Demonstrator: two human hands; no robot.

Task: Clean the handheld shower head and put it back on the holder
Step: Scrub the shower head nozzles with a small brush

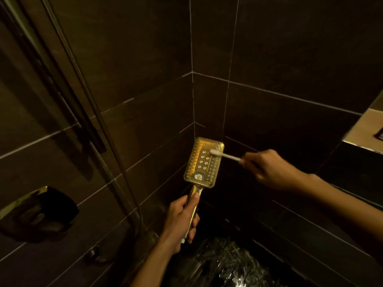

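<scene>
Dark tiled walls [290, 59] meet in a corner at 12 o'clock, with open room to either side. A hose [87, 96] runs down the wall at 9 o'clock. The gold, rectangular shower head [204, 162] sits near centre, nozzle face up, upright before the corner. The left hand [182, 218] at 6 o'clock is clamped on its handle. The right hand [269, 170] at 3 o'clock pinches a white toothbrush [224, 155], bristles touching the face's upper edge.
</scene>
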